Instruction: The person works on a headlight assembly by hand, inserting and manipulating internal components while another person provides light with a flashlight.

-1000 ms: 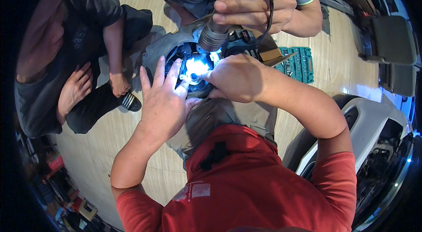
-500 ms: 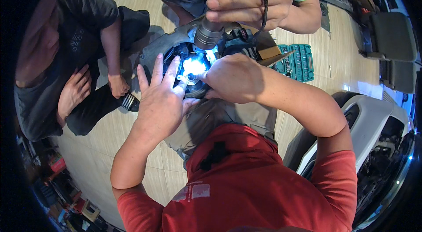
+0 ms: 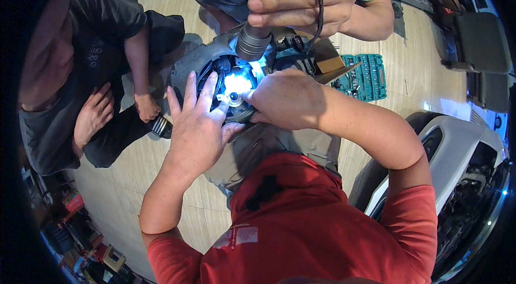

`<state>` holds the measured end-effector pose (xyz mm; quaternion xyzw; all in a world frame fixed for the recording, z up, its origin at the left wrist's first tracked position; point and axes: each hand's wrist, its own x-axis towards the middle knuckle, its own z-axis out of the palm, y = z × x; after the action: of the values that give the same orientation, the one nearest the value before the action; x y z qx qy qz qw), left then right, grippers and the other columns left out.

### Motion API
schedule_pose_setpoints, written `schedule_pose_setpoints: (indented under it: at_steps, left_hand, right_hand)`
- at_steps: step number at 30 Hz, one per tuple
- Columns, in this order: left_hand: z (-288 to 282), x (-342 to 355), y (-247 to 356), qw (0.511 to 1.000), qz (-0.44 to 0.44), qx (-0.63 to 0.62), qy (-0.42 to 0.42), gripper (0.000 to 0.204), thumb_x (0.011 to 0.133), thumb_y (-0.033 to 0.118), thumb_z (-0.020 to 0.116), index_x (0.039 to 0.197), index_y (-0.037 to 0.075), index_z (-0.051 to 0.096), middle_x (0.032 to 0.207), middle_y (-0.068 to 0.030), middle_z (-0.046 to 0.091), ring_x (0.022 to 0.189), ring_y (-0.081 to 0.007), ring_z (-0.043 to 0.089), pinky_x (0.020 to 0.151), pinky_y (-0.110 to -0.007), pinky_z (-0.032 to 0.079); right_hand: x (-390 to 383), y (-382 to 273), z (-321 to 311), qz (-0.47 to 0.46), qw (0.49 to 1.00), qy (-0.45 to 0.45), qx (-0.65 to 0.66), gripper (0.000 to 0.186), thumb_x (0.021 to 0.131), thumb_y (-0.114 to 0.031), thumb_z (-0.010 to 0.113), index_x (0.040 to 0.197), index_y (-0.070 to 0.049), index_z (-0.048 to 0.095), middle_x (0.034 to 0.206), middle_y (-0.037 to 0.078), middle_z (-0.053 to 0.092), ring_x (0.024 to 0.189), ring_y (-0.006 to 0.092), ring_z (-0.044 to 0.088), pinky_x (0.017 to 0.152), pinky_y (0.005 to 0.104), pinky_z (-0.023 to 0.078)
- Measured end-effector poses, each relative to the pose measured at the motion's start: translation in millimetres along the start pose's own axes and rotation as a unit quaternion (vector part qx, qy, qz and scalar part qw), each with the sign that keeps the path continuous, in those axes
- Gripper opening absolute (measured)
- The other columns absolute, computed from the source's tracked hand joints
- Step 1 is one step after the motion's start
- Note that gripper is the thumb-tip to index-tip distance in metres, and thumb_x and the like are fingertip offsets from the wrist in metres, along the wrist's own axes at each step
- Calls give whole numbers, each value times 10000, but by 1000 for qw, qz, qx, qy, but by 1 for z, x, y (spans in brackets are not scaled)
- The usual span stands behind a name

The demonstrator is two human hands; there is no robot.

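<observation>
Grey housing (image 3: 207,51) — set just ahead of the person's two hands, its lit fitting (image 3: 234,98) between them. Left hand (image 3: 194,128): fingers spread apart over the housing's left side, index tip near the fitting. Right hand (image 3: 287,98): curled at the fitting's right, fingertips partly hidden — whether clamped on anything cannot be told. Above, a co-worker's hand (image 3: 314,1) grips a flashlight (image 3: 253,43).
</observation>
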<state>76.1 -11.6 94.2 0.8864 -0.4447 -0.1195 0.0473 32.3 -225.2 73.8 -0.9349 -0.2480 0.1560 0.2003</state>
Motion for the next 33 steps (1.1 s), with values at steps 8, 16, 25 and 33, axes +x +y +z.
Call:
schedule_pose_setpoints:
  at_steps: [8,16,25,33]
  left_hand:
    - [0,1,-4,1000,0,-6,-13,476,823,360,744,1158,22,712,1504,-233,407,1432,-468,278,1110,-718,162]
    - [-1,1,-4,999,-11,-36,2,437,781,304,776,1120,31,737,1510,-231,407,1435,-473,278,1129,-693,168]
    - [7,-5,-3,999,-20,-43,26,430,741,293,807,1088,45,752,1490,-221,434,1421,-467,307,1120,-701,178]
    - [5,-4,-6,1000,-8,-11,11,459,804,398,750,1110,56,736,1489,-200,434,1422,-449,302,1104,-715,180]
  right_hand:
    - [1,-2,-1,0,1000,0,-9,403,880,-278,678,1183,-19,620,803,168,689,832,333,703,714,443,535]
    - [2,-3,2,-7,999,12,-36,408,881,-282,674,1194,-25,620,757,146,683,792,317,705,676,434,534]
    - [4,-10,0,45,998,-36,-41,453,890,-314,667,1260,-55,624,778,148,690,786,319,705,697,437,548]
    - [5,-12,-1,49,996,-43,-59,464,892,-356,664,1265,-80,633,763,134,691,760,306,705,681,429,551]
